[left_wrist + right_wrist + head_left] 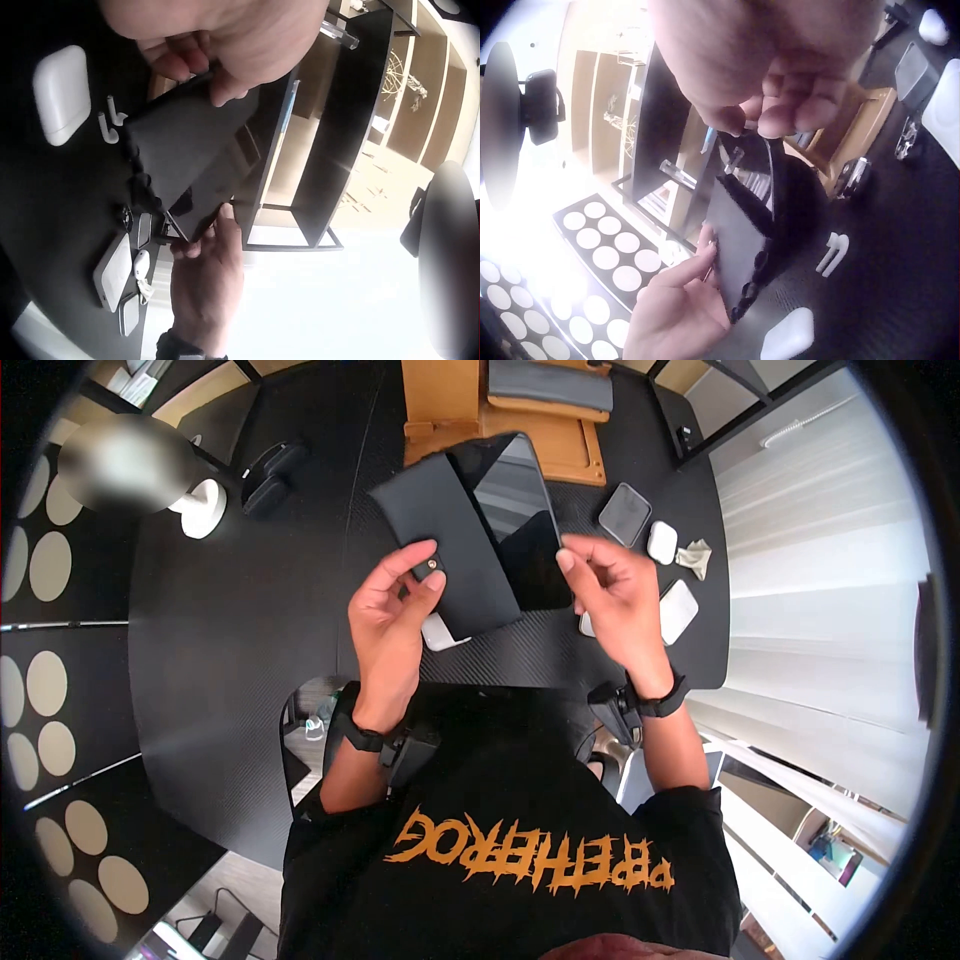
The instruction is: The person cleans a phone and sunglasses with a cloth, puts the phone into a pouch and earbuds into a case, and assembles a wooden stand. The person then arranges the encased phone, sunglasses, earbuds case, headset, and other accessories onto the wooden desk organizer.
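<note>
A black tablet (528, 525) with a glossy screen lies partly inside a flat black sleeve (450, 535). Thumb and fingers of my left hand (388, 605) pinch the sleeve at its strap with a round snap. My right hand (618, 590) pinches the tablet's outer edge between thumb and fingers, as the left wrist view also shows. The sleeve's covered side hides the rest of the tablet. Beneath the sleeve a white earbud case (440, 634) peeks out. Two white earbuds (110, 124) lie close to that case in the left wrist view.
At the back stands a tan wooden organizer (440, 405) with a grey case (550, 388) on it. Right of the hands lie a grey rounded box (625, 512), a small white case (662, 543) and a white slab (679, 610). A black case (272, 480) sits at left near a white lamp base (205, 510).
</note>
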Demonstrator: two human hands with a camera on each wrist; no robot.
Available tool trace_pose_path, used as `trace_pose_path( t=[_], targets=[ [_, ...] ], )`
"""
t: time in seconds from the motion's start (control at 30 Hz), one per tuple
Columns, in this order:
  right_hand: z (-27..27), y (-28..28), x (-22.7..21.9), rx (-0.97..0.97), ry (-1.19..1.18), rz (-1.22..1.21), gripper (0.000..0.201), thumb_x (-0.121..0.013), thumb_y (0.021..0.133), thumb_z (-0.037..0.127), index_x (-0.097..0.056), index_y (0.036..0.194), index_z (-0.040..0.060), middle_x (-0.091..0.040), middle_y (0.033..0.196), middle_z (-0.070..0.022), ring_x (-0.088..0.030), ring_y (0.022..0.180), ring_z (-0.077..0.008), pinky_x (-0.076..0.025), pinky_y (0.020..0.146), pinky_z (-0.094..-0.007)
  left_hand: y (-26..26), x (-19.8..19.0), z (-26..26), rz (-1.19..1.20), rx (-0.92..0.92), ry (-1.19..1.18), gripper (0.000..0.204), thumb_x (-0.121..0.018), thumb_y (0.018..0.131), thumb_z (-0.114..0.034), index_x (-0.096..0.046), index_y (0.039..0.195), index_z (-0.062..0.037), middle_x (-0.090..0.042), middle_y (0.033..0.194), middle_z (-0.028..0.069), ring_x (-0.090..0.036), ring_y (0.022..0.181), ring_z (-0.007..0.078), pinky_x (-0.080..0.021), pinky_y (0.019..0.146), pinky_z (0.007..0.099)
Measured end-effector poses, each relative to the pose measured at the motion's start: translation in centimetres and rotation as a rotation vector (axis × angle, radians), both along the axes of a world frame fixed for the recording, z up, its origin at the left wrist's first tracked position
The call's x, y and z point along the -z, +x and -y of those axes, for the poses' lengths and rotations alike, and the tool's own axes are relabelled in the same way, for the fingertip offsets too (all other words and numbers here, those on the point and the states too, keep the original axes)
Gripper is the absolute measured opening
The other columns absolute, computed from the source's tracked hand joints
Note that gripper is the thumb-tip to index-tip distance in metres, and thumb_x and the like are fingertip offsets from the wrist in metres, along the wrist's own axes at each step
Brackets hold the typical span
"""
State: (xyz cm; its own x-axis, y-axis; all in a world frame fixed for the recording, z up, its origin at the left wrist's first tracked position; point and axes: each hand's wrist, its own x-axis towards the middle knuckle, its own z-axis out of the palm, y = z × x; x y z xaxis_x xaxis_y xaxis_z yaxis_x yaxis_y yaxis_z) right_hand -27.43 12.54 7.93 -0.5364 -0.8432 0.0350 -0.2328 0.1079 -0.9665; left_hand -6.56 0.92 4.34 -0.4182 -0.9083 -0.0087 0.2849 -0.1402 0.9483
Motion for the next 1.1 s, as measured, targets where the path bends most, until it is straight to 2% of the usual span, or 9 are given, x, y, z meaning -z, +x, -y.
trace_pose_path(
  t=[0.13, 0.27, 0.47, 0.53, 0.57, 0.63, 0.8, 0.93, 1.1],
  targets=[
    [-0.1, 0.5, -0.4, -0.015, -0.050, -0.121, 0.019, -0.077, 0.099, 0.013, -0.078, 0.112, -0.0018, -0.067, 0.073, -0.0013, -0.051, 0.063, -0.0028, -0.040, 0.056, -0.0247, -0.1, 0.0, 0.1, 0.014, -0.008, -0.014, 0.033, -0.074, 0.094, 0.007, -0.074, 0.127, 0.0018, -0.068, 0.112, 0.0015, -0.060, 0.096, 0.0083, -0.048, 0.093, 0.0241],
    [-0.2, 0.7, -0.3, 0.023, -0.043, -0.239, 0.021, -0.076, 0.100, 0.013, -0.078, 0.114, -0.0019, -0.070, 0.073, -0.0065, -0.057, 0.058, -0.0058, -0.043, 0.054, -0.0256, -0.2, 0.0, 0.1, -0.015, -0.006, 0.001, 0.033, -0.074, 0.094, 0.009, -0.074, 0.127, 0.0016, -0.068, 0.118, 0.0035, -0.062, 0.103, 0.0101, -0.049, 0.095, 0.0252],
    [-0.3, 0.8, -0.5, 0.006, -0.026, -0.125, 0.028, -0.071, 0.105, 0.015, -0.074, 0.122, -0.0058, -0.069, 0.071, -0.0055, -0.060, 0.052, -0.0075, -0.045, 0.052, -0.0246, -0.2, 0.2, 0.0, -0.086, 0.012, -0.042, 0.032, -0.076, 0.093, 0.009, -0.075, 0.125, 0.0020, -0.068, 0.120, 0.0048, -0.064, 0.106, 0.0116, -0.052, 0.091, 0.0257],
    [-0.5, 0.6, -0.9, -0.023, -0.004, -0.027, 0.029, -0.070, 0.106, 0.017, -0.073, 0.124, -0.0067, -0.069, 0.071, -0.0040, -0.059, 0.052, -0.0072, -0.043, 0.051, -0.0244, -0.3, 0.3, 0.1, -0.059, -0.005, -0.121, 0.031, -0.077, 0.095, 0.004, -0.074, 0.126, 0.0002, -0.069, 0.106, 0.0012, -0.064, 0.095, 0.0079, -0.051, 0.086, 0.0232],
    [-0.7, 0.6, -1.1, -0.052, 0.017, 0.071, 0.031, -0.068, 0.107, 0.018, -0.071, 0.125, -0.0076, -0.068, 0.071, -0.0025, -0.058, 0.051, -0.0068, -0.042, 0.049, -0.0243, -0.2, 0.4, 0.1, -0.059, -0.005, -0.120, 0.031, -0.077, 0.095, 0.004, -0.074, 0.126, 0.0002, -0.069, 0.106, 0.0012, -0.064, 0.095, 0.0079, -0.051, 0.086, 0.0232],
    [-0.6, 0.9, -1.4, -0.047, 0.024, 0.099, 0.032, -0.068, 0.108, 0.019, -0.071, 0.125, -0.0081, -0.067, 0.070, -0.0017, -0.058, 0.050, -0.0065, -0.041, 0.048, -0.0239, -0.1, 0.8, 0.2, -0.046, 0.033, -0.141, 0.028, -0.076, 0.094, 0.008, -0.075, 0.121, 0.0034, -0.068, 0.107, 0.0031, -0.064, 0.095, 0.0089, -0.051, 0.080, 0.0228],
    [-0.1, 1.2, -1.4, -0.033, 0.026, 0.136, 0.031, -0.068, 0.108, 0.018, -0.072, 0.124, -0.0084, -0.065, 0.069, 0.0003, -0.056, 0.048, -0.0059, -0.040, 0.048, -0.0228, -0.6, -0.2, 0.0, -0.127, 0.099, -0.076, 0.020, -0.075, 0.095, 0.009, -0.072, 0.113, 0.0019, -0.066, 0.099, 0.0007, -0.064, 0.089, 0.0067, -0.049, 0.075, 0.0212],
    [0.6, 2.8, -1.4, -0.003, -0.023, -0.028, 0.026, -0.069, 0.105, 0.011, -0.074, 0.126, -0.0036, -0.070, 0.082, -0.0047, -0.057, 0.053, -0.0063, -0.043, 0.051, -0.0235, -1.3, 0.1, -1.0, -0.206, 0.115, 0.041, 0.017, -0.072, 0.096, 0.011, -0.063, 0.103, -0.0021, -0.067, 0.098, 0.0007, -0.065, 0.089, 0.0060, -0.049, 0.074, 0.0213],
    [0.9, 3.7, -1.0, 0.023, -0.094, -0.322, 0.029, -0.075, 0.097, 0.005, -0.077, 0.126, 0.0020, -0.076, 0.107, -0.0095, -0.056, 0.059, -0.0057, -0.044, 0.055, -0.0239, -1.5, 0.8, -0.4, -0.284, 0.098, 0.067, 0.030, -0.070, 0.097, 0.012, -0.053, 0.112, -0.0071, -0.070, 0.107, 0.0052, -0.069, 0.100, 0.0102, -0.056, 0.083, 0.0246]
  ],
)
